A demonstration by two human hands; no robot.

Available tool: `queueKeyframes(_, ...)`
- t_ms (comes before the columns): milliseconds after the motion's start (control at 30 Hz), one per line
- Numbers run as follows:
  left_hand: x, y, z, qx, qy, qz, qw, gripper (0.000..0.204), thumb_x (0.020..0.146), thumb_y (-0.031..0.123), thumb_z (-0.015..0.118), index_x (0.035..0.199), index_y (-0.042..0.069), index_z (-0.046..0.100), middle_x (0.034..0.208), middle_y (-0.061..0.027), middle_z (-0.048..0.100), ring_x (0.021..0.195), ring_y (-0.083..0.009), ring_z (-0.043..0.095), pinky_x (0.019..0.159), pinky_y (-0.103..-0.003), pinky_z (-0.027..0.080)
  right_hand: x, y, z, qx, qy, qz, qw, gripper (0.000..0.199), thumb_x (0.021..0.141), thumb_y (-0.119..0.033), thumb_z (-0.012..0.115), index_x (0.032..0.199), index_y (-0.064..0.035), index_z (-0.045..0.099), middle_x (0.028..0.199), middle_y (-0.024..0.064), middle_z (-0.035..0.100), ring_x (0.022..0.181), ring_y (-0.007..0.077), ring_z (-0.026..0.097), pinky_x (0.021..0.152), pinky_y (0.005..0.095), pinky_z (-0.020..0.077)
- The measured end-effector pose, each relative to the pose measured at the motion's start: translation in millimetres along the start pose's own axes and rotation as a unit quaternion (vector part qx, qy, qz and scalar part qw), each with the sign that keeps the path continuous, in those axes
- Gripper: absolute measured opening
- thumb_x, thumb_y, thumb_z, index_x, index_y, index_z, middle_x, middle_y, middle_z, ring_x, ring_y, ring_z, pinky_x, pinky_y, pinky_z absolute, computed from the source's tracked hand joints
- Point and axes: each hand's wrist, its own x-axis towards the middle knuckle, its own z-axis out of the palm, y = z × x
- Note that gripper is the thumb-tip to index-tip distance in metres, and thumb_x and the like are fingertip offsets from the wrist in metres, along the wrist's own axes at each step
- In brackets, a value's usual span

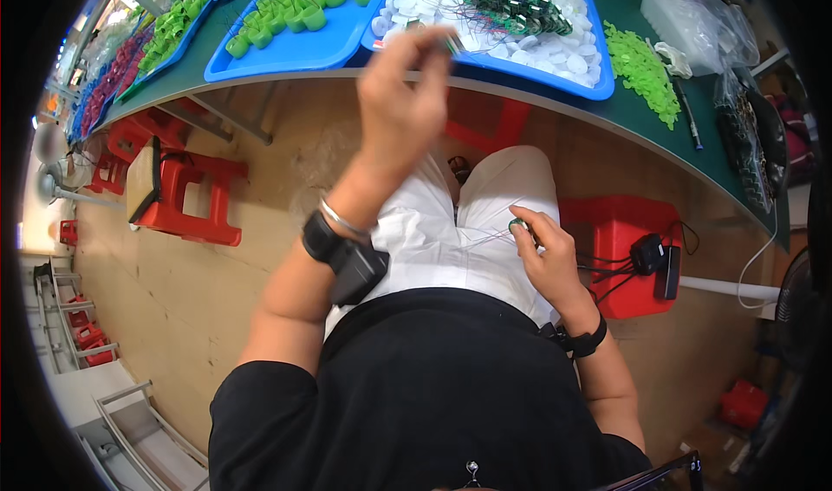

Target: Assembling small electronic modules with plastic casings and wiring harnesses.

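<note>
Two hands, well apart, small wired parts the work. Step in hand appears to be moving pieces one by one between tray and lap; the next move probably calls for finishing the left side's business at the tray while the right steadies its piece, thin wires clear of snags. Right hand (550, 250): low over the white trousers (511, 188), thumb and forefinger pinching a small green board (519, 225); wires (485, 239) trail from it toward the person's left. Left hand (403, 101): up at the worktop (628, 1) edge, over the front of the blue tray (605, 79); fingers drawn toward the thumb, blurred. Something dark greenish at the tips; cannot tell whether gripped. Beyond, a heap of green circuit boards (520, 7) lies on white discs (576, 62). Neighbouring tray (338, 45): green cups (303, 14), wires sticking up.
</note>
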Motion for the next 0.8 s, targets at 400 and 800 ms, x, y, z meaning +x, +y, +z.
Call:
queueKeyframes(400,34,11,25,0.19,-0.147,0.232,0.943,0.021,0.083,0.011,0.068,0.103,0.006,0.07,0.098,-0.0078,0.069,0.095,-0.0265,0.061,0.089,-0.037,0.045,3,5,-1,-0.018,-0.013,-0.037,0.999,0.021,0.088,-0.006,0.063,0.108,0.0005,0.063,0.084,0.0142,0.064,0.062,0.025,0.061,0.058,0.0322,0.0485)
queueKeyframes(800,33,-5,82,0.321,-0.254,0.195,0.891,0.015,0.079,0.021,0.069,0.081,0.007,0.065,0.081,-0.0077,0.066,0.081,-0.0304,0.059,0.073,-0.043,0.045,1,8,-1,-0.022,-0.001,-0.051,0.998,0.026,0.089,-0.01,0.063,0.113,0.0003,0.059,0.088,0.0164,0.066,0.066,0.0276,0.064,0.061,0.0342,0.0504)
